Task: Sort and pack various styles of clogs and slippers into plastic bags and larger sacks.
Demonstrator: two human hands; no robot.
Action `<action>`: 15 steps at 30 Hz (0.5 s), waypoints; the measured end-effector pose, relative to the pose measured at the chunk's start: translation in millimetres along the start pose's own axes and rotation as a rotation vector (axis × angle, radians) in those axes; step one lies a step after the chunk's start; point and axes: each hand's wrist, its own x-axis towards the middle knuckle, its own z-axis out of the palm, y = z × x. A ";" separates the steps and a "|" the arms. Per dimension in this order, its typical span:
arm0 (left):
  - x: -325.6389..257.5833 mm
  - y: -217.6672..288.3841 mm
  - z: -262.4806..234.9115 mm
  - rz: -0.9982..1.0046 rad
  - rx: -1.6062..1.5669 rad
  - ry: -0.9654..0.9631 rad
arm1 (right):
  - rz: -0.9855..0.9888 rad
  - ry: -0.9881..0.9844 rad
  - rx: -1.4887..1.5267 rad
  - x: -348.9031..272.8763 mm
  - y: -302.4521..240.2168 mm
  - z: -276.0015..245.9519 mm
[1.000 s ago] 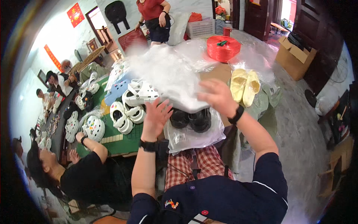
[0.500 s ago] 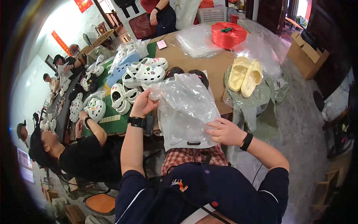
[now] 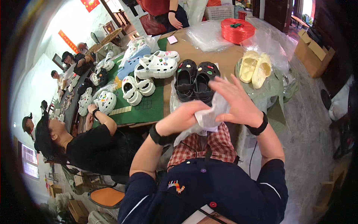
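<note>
A clear plastic bag (image 3: 207, 118), bunched up and hanging low, is between my hands in front of my lap. My left hand (image 3: 183, 118) is closed around its left side. My right hand (image 3: 241, 103) is spread beside the bag's other side, its fingers stretched out over the heel of a clog. Just beyond my hands, a pair of black clogs with colourful charms, the left clog (image 3: 185, 78) and the right clog (image 3: 207, 76), stands side by side on the table. My right hand partly covers the right clog.
White clogs (image 3: 156, 67) with charms stand on a green mat (image 3: 151, 106) to the left. Pale yellow slippers (image 3: 255, 69) lie at the right. A red twine roll (image 3: 237, 30) sits behind. A person in black (image 3: 89, 145) works close on my left.
The bag, spread flat before, is now bunched and lower, uncovering the black clogs. My left hand has come down and right; my right hand has risen with fingers spread. The view has shifted slightly.
</note>
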 end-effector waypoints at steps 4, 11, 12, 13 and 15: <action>-43.1 1.5 0.1 -0.069 -0.106 0.061 | -0.078 -0.251 0.332 -2.3 -4.7 21.7; -106.4 -44.4 38.6 -0.357 0.079 0.284 | 0.085 -0.043 0.129 6.2 -33.6 10.2; -113.0 -55.0 40.6 -0.318 0.082 0.365 | 0.091 -0.004 0.042 9.9 -32.6 8.6; -119.5 -64.9 39.8 -0.316 0.072 0.372 | 0.093 0.079 -0.048 8.5 -25.9 8.8; -135.6 -81.3 26.6 -0.400 0.033 0.240 | 0.225 0.162 -0.200 13.9 -11.1 1.0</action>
